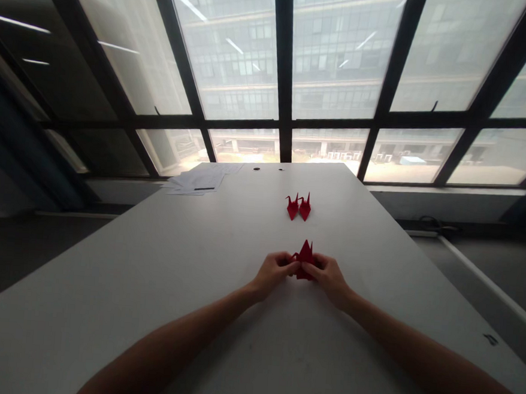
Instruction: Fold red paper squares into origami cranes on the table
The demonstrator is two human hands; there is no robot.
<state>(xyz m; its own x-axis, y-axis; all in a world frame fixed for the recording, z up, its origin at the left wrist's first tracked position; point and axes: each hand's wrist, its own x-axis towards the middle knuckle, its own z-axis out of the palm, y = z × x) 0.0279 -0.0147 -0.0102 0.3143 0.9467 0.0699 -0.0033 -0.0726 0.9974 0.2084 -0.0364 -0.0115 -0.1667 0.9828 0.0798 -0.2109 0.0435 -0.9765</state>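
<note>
Between my two hands is a red folded paper crane [305, 255], just above or on the white table [223, 248]. My left hand [274, 273] pinches its left side, near the thin bent head. My right hand [328, 275] grips the right side, with the thumb lying across the front of the paper. A pointed piece stands up in the middle and a narrow spike rises at the right. Beyond my hands, two finished-looking red paper cranes [299, 207] sit side by side on the tabletop. The fingertips behind the held crane are partly hidden.
White paper sheets [196, 179] overlap at the table's far left, with a dark pen-like strip [204, 188] on them. A small dark object [490, 339] lies near the right edge. Large framed windows [330, 63] stand behind the table.
</note>
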